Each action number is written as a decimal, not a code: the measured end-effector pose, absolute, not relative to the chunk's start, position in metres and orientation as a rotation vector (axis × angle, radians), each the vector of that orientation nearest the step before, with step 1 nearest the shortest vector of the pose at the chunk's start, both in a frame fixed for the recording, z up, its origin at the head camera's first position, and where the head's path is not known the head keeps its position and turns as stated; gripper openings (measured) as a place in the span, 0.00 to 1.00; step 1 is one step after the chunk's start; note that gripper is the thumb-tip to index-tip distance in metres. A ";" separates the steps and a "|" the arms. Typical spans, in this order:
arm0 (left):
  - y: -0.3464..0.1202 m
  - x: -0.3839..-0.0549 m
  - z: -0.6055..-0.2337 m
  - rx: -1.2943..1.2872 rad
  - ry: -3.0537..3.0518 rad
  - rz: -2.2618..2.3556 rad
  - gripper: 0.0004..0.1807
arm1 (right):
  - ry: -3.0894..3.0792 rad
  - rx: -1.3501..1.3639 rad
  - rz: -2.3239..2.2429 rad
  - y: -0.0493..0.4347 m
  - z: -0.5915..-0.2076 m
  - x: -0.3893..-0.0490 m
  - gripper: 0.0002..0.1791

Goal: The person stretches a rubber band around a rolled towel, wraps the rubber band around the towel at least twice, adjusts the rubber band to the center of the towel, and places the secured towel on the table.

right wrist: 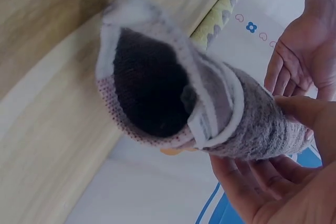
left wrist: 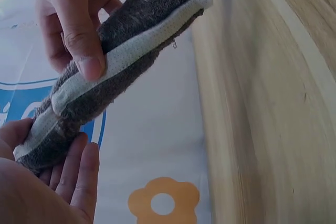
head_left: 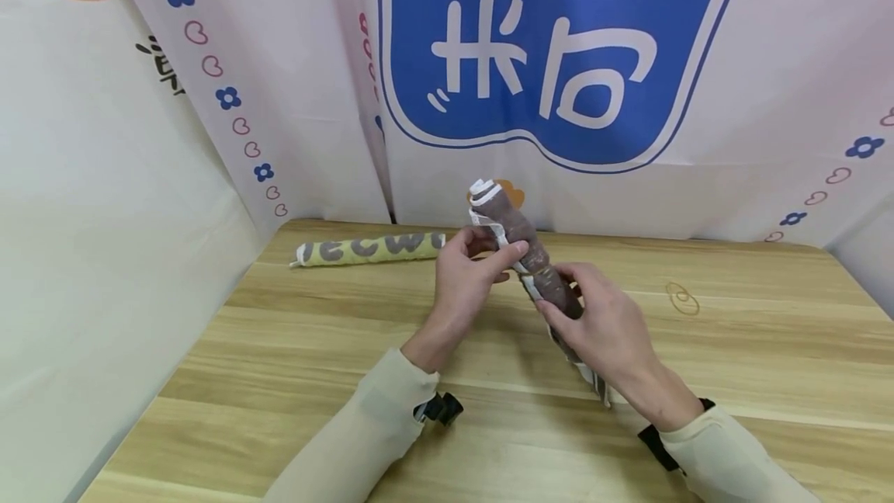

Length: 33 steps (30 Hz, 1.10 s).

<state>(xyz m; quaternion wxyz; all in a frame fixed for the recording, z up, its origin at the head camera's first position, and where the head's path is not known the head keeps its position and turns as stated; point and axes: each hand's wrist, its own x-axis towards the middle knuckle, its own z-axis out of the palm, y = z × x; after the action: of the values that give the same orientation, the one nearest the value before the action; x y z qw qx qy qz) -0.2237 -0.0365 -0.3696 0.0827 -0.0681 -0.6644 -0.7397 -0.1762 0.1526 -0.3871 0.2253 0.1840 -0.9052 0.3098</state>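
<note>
A rolled brown towel (head_left: 513, 227) with white edging slants up off the table, held in both hands. My left hand (head_left: 464, 274) grips its upper half, thumb on the near side and fingers behind. Lower down, my right hand (head_left: 608, 320) wraps thumb and fingers around the roll. Between the hands the roll narrows at a thin tan band (head_left: 541, 273). The right wrist view looks into the hollow, open end of the towel (right wrist: 236, 114). In the left wrist view a white strip runs along the towel (left wrist: 131, 51).
A yellow-green rolled towel (head_left: 370, 250) with grey letters lies at the table's back left. A looped rubber band (head_left: 682, 298) rests on the wooden table (head_left: 754, 348) to the right. Behind the table hangs a printed white curtain (head_left: 314, 99) with a blue sign.
</note>
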 end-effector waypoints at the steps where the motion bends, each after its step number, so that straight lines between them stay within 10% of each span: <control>1: -0.037 -0.224 -0.370 -0.215 -1.996 -2.195 0.22 | -2.492 0.507 0.849 0.153 -0.387 -0.176 0.26; 33: -0.065 -0.232 -0.364 -0.523 -2.191 -2.001 0.19 | -2.440 0.401 0.804 0.177 -0.375 -0.187 0.23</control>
<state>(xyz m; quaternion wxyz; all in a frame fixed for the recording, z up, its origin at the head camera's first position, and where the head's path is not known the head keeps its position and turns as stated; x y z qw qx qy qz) -0.2318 -0.0653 -0.3639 0.0643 -0.1732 -0.7258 -0.6626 -0.1873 0.1774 -0.3749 0.2674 0.1488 -0.9042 0.2979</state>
